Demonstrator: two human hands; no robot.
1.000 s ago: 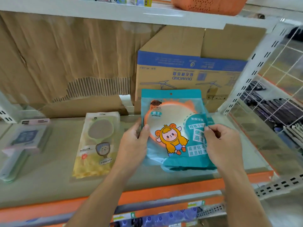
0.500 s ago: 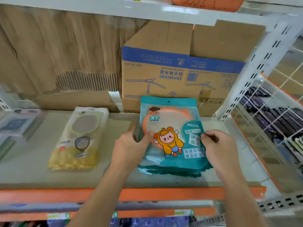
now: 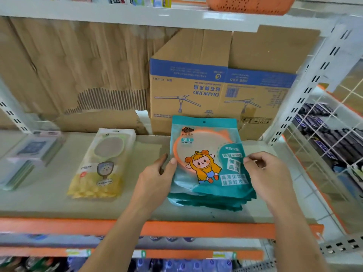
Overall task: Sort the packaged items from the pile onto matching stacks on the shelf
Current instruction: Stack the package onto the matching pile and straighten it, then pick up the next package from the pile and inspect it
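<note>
A teal plastic packet [image 3: 206, 154] labelled "MIRROR", printed with a cartoon child in a yellow hood, lies on top of a stack of matching teal packets [image 3: 206, 203] on the grey shelf [image 3: 49, 203]. The left hand [image 3: 155, 181] pinches its left edge and the right hand [image 3: 269, 173] pinches its right edge. Behind stands a brown cardboard box [image 3: 196, 85] with "DIAMOND" printed upside down. To the left lies a yellow hand-mirror packet [image 3: 102, 163].

Both arms reach up from 6 o'clock. The left hand [image 3: 157, 179] pinches the teal packet [image 3: 208, 160] at its 9 o'clock side, the right hand [image 3: 271, 177] at 3 o'clock, fingers curled.
</note>
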